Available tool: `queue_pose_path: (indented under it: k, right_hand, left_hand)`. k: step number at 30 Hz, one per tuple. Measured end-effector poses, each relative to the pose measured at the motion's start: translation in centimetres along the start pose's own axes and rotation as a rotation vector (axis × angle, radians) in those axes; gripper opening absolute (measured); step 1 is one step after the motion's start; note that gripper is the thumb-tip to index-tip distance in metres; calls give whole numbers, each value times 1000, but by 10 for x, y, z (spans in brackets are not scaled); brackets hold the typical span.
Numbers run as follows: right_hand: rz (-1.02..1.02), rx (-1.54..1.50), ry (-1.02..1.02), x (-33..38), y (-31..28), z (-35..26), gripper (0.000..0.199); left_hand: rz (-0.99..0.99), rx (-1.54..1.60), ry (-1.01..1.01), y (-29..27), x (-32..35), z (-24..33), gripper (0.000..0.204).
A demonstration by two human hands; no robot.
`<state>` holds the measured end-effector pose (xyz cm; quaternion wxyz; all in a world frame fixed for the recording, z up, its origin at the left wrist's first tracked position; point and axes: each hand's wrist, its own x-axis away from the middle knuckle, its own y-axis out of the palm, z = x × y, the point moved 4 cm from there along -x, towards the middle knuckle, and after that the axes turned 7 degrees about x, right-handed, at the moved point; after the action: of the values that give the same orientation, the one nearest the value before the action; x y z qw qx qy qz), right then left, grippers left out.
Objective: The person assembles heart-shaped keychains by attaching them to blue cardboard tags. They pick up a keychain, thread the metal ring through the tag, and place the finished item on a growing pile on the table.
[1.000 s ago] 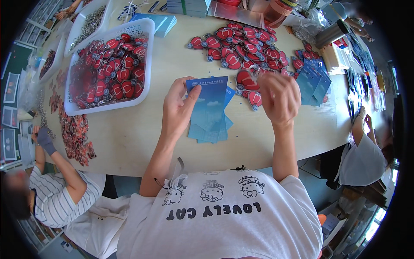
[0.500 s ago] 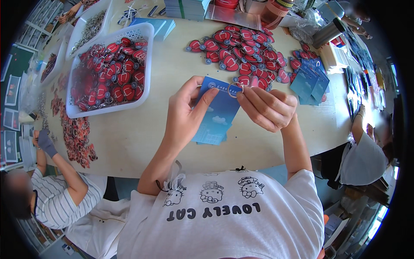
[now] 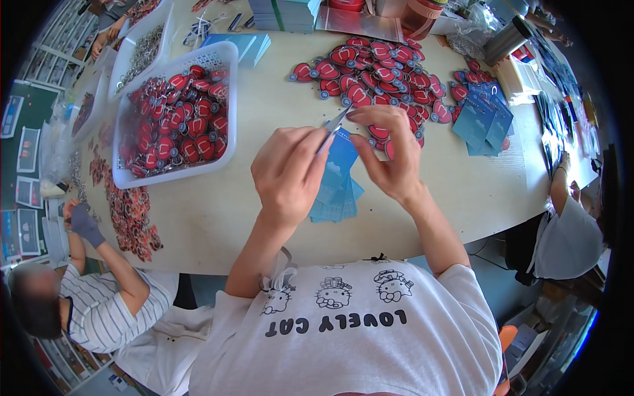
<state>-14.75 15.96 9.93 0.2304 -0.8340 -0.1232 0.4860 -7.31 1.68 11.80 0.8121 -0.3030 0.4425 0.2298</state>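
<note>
My left hand [image 3: 290, 171] is closed on a blue card [image 3: 335, 121], which is turned nearly edge-on. To its right, my right hand [image 3: 391, 150] has its thumb and index finger apart, with the fingertips beside the card's upper end. No key ring shows clearly between them; the card's far face is hidden. Beneath both hands, several blue cloud-printed cards [image 3: 338, 191] lie overlapping on the table. Just beyond the hands spreads a heap of red slipper-shaped keychains [image 3: 383, 76].
At left stands a white basket [image 3: 232, 99] of red keychains, with orange-red pieces [image 3: 132, 214] beside it. More blue cards [image 3: 477, 124] lie at right. A metal flask [image 3: 507, 41] and a card stack [image 3: 284, 14] stand farther back. Co-workers sit at both sides.
The card has turned from face-up to nearly edge-on in my left hand. My right hand has moved left, and its fingers have parted; the metal ring it pinched no longer shows.
</note>
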Motion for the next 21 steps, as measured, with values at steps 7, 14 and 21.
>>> queue_pose_path:
  k: [7,14,21]
  right_hand:
    - [99,-235,307,-10,12,-10,23]
    - [96,-289,430,-9,19,-9,19]
    - [34,-617,426,-20,-6,-3,12]
  left_hand:
    - [260,481,-644,1,12,-14,10]
    - [260,562,-685,5,17,-12,13]
    - [229,629,-846,-2,29,-36,17]
